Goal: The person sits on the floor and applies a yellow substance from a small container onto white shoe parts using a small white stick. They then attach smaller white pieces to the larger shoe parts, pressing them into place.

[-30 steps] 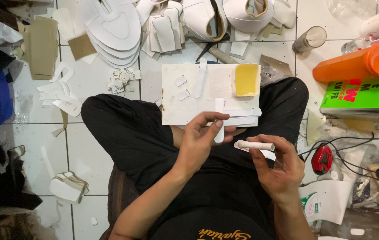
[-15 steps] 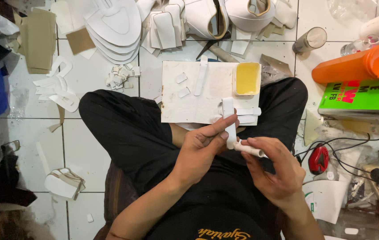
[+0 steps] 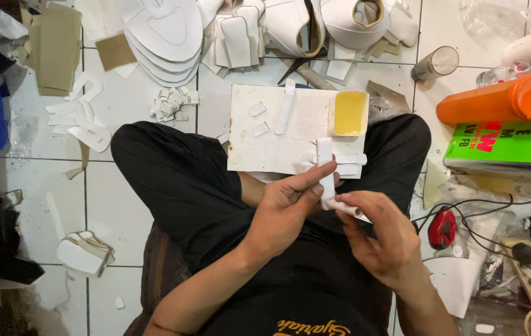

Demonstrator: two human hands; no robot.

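- White tiled floor (image 3: pixel 122 205), cluttered; a white work board (image 3: pixel 278 134) rests across the lap.
- Left hand (image 3: pixel 284 214) pinches an upright white strip (image 3: pixel 326 168) at the board's near edge.
- Right hand (image 3: pixel 380 239), just below, grips a small white piece (image 3: pixel 346 208) against it; I'd keep the edges lined up and the pressure even.

white strip (image 3: pixel 326 167), upright; small white piece (image 3: pixel 347 208)
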